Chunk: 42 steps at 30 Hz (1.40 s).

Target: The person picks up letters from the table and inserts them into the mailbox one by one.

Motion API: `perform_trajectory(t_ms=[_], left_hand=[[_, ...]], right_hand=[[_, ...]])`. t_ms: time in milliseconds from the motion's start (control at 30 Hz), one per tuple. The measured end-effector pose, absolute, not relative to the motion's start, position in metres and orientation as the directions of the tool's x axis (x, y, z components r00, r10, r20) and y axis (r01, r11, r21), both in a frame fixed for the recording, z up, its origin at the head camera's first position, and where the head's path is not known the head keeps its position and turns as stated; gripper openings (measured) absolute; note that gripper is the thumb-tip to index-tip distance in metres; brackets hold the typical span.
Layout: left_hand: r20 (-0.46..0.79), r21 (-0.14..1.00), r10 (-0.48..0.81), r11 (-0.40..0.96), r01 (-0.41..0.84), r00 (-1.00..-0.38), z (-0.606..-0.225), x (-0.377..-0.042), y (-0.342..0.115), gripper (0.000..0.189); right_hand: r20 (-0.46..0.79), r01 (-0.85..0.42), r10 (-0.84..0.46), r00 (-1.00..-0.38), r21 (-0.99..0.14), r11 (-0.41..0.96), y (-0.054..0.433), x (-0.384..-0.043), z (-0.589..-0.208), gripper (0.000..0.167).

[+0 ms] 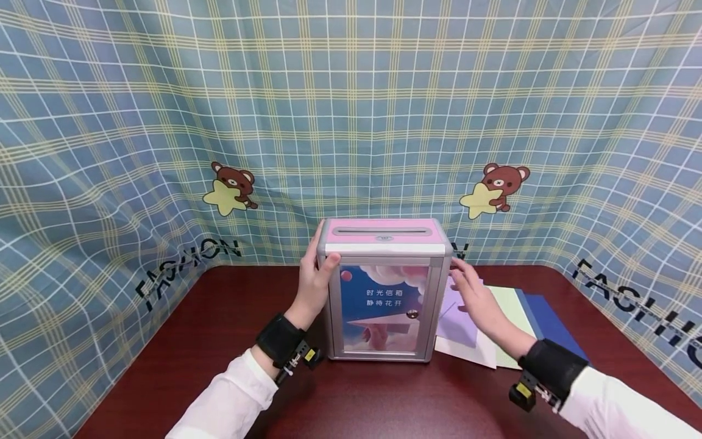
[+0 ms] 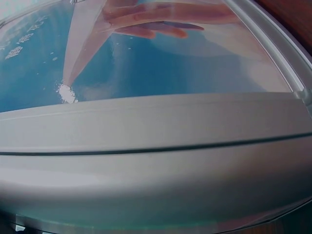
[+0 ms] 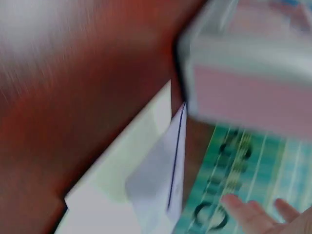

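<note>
A pink and silver mailbox [image 1: 384, 305] stands upright on the dark red table, with a slot in its top and a lock on its picture front. My left hand [image 1: 314, 277] holds its left side, the thumb over the front frame edge and the fingers along the side. The left wrist view shows the mailbox's silver frame [image 2: 146, 124] close up; that hand is outside the view. My right hand [image 1: 477, 299] hovers beside the mailbox's right side, above a purple paper [image 1: 463, 329], its fingers loosely spread and holding nothing. Fingers [image 3: 248, 214] appear apart from the mailbox in the right wrist view.
Right of the mailbox, a white sheet [image 1: 466, 352], a pale green sheet [image 1: 507, 305] and dark blue paper [image 1: 554, 323] overlap on the table [image 1: 373, 396]. A plaid curtain [image 1: 351, 122] with bear prints surrounds the back and sides.
</note>
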<state>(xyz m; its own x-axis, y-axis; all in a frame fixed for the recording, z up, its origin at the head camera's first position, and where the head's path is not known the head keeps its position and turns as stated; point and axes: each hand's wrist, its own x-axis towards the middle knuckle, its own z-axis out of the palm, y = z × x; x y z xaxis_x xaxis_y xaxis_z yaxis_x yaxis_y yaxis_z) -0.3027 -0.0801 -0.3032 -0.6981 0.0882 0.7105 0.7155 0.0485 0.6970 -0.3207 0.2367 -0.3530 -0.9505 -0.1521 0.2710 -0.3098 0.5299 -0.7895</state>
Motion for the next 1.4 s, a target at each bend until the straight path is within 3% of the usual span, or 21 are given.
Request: perform_trajectory(t_ms=[167, 400, 467, 700, 800, 900, 1133, 1400], left_hand=[[0.715, 0.693, 0.092, 0.048, 0.72, -0.694, -0.303, -0.305, -0.079, 0.101], [0.715, 0.693, 0.09, 0.029, 0.72, -0.693, -0.303, -0.305, -0.078, 0.101], [0.716, 0.693, 0.087, 0.037, 0.72, -0.693, -0.303, -0.305, -0.078, 0.1], [0.725, 0.682, 0.073, 0.063, 0.728, -0.685, -0.302, -0.305, -0.078, 0.101], [0.724, 0.683, 0.066, 0.071, 0.727, -0.686, -0.308, -0.314, -0.079, 0.103], [0.717, 0.691, 0.064, 0.068, 0.72, -0.694, -0.318, -0.326, -0.081, 0.103], [0.728, 0.681, 0.059, 0.059, 0.73, -0.683, -0.326, -0.334, -0.081, 0.091], [0.727, 0.682, 0.057, 0.059, 0.729, -0.684, -0.325, -0.334, -0.081, 0.09]], right_hand=[[0.005, 0.014, 0.027, -1.0, -0.764, 0.646, 0.264, -0.362, -0.361, 0.089], [-0.104, 0.164, 0.134, -0.986, -0.392, 0.905, 0.285, -0.396, -0.378, 0.092], [-0.173, 0.219, 0.17, -0.97, -0.321, 0.921, 0.282, -0.398, -0.38, 0.093], [-0.334, 0.467, 0.368, -0.868, -0.294, 0.834, 0.256, -0.393, -0.373, 0.094], [-0.358, 0.473, 0.375, -0.855, -0.246, 0.846, 0.249, -0.391, -0.366, 0.093], [-0.365, 0.402, 0.316, -0.876, -0.189, 0.896, 0.249, -0.389, -0.361, 0.084], [-0.386, 0.371, 0.264, -0.884, -0.237, 0.898, 0.26, -0.388, -0.359, 0.066], [-0.412, 0.318, 0.212, -0.886, -0.207, 0.925, 0.276, -0.398, -0.368, 0.072]])
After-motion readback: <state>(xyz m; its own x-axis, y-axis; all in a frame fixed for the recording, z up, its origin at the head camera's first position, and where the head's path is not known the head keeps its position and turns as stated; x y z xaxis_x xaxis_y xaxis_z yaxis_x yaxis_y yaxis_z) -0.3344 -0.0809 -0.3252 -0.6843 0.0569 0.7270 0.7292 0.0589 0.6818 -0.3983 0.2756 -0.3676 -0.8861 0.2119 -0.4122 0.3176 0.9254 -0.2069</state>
